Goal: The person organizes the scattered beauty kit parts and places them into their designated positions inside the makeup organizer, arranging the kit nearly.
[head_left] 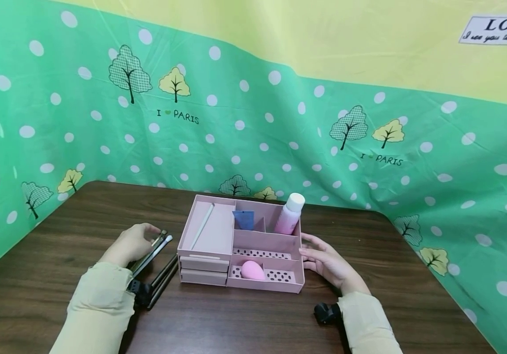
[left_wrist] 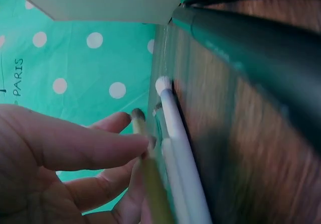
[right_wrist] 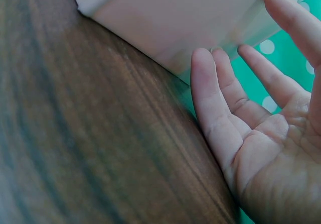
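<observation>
One olive-handled brush, judged light, stiff, smooth and best gripped mid-handle, clear of its soft-looking tip, is being pinched by the left hand left of the pink organizer, whose right side is being touched by the loosely spread right hand.

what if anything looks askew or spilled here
The pink bottle, mildly: it appears to lean rightward in the pink organizer, though the camera angle may exaggerate that. I see nothing spilled or damaged.
</observation>
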Available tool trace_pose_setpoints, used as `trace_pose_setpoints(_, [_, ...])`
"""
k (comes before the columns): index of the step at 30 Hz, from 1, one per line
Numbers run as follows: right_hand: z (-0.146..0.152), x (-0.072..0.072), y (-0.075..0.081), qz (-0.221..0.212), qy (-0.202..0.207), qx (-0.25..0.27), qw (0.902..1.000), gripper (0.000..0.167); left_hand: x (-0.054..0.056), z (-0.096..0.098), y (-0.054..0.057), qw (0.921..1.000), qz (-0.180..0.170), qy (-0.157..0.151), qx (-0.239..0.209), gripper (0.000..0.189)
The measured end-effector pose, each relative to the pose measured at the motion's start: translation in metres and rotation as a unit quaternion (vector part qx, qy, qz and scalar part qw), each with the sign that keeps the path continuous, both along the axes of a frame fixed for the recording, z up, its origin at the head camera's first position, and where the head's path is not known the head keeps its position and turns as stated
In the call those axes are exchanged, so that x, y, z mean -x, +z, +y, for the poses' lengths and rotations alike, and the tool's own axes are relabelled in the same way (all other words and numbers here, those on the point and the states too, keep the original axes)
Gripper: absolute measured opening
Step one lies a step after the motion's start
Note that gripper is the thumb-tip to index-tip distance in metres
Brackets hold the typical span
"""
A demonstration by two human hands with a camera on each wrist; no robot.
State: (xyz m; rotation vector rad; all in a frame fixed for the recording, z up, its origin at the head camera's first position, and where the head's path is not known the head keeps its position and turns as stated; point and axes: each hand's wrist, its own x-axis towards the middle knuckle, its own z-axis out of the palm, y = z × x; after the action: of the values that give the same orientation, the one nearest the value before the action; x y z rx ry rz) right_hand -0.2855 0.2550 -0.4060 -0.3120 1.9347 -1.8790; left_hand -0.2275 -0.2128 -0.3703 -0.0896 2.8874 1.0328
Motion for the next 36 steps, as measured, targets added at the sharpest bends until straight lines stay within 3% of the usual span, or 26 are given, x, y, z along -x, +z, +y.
trace_pose_setpoints(5, [-0.0004,0.0006,-0.0002,-0.005,0.001,0.003,1.0000,0.071,0.0014,0.0054,-0.0037,0.9995,-0.009,-0.017,-0.024,0.048])
trace_pose_setpoints(10, [0.0000,0.0011,-0.0002,-0.002,0.004,0.000,1.0000,0.072,0.0018,0.0068,-0.0054,0.9989,-0.020,-0.014,-0.040,0.047])
trace_pose_setpoints(25, [0.0001,0.0010,0.0004,-0.004,0.001,-0.007,1.0000,0.073,0.0029,0.0024,-0.0074,0.9999,0.000,0.003,0.013,0.044])
trace_pose_setpoints(36, [0.0002,0.0010,0.0002,-0.004,0.000,-0.007,1.0000,0.073,0.0033,-0.0031,-0.0080,0.9996,-0.016,0.011,0.022,0.048])
